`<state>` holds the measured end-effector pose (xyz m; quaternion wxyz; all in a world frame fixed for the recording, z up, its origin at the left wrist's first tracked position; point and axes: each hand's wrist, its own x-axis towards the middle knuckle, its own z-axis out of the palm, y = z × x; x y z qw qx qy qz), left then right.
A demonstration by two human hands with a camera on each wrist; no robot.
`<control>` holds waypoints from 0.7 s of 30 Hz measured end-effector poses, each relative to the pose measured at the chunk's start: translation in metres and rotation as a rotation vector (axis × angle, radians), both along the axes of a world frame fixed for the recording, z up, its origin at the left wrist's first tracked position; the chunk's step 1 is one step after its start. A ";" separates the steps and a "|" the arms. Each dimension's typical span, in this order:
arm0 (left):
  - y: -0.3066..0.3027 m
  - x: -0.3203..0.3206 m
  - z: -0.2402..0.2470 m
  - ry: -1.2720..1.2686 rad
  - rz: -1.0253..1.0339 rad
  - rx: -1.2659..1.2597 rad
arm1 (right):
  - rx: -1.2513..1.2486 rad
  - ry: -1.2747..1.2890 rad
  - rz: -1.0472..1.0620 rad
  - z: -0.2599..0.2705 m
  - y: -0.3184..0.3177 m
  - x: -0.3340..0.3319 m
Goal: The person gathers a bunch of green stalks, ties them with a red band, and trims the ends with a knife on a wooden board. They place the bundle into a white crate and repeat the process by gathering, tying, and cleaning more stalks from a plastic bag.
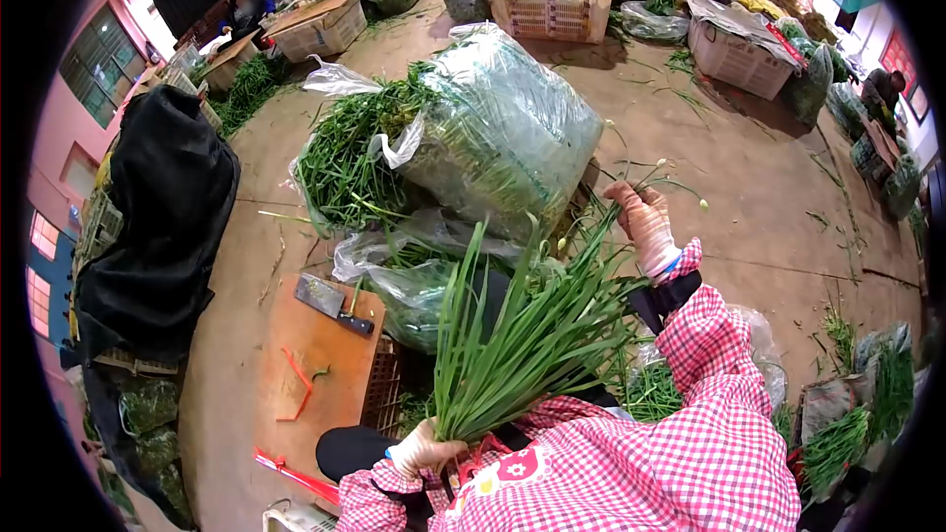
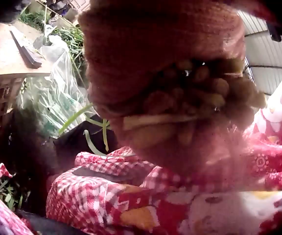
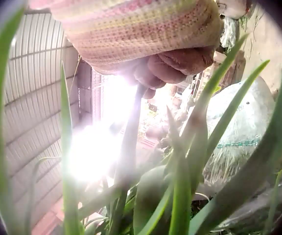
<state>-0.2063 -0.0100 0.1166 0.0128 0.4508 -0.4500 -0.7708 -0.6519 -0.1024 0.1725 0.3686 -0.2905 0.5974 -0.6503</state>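
Note:
A thick bunch of long green leafy stalks point(image 1: 522, 335) fans upward in front of the person's checked clothing. Its base is gripped by the left hand point(image 1: 426, 448), in a knit glove. The left wrist view has the stalk ends point(image 2: 199, 93) packed together under that glove point(image 2: 165, 44). Beyond the leaf tips, the right hand point(image 1: 645, 222) is raised with its fingers curled round a few thin stems with pale buds point(image 1: 703, 204). In the right wrist view the curled fingers point(image 3: 168, 68) are above blurred green leaves point(image 3: 180, 196).
A cleaver point(image 1: 335, 303) and red strips point(image 1: 296, 384) lie on a wooden board point(image 1: 271, 365) at the left. Ahead is a large plastic bag point(image 1: 512, 128) of greens. Crates point(image 1: 549, 12), other people and more bagged greens are farther off; a black cloth point(image 1: 158, 227) covers a pile.

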 end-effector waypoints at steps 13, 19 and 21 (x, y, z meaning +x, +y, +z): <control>-0.023 0.016 -0.033 -0.083 -0.133 -0.454 | 0.073 0.025 0.086 -0.022 0.049 -0.013; -0.038 0.004 0.030 -0.093 0.043 -0.452 | -0.021 -0.146 0.009 -0.024 0.066 -0.031; -0.052 0.015 0.022 -0.024 0.156 -0.635 | -0.093 -0.145 0.058 -0.011 0.059 -0.028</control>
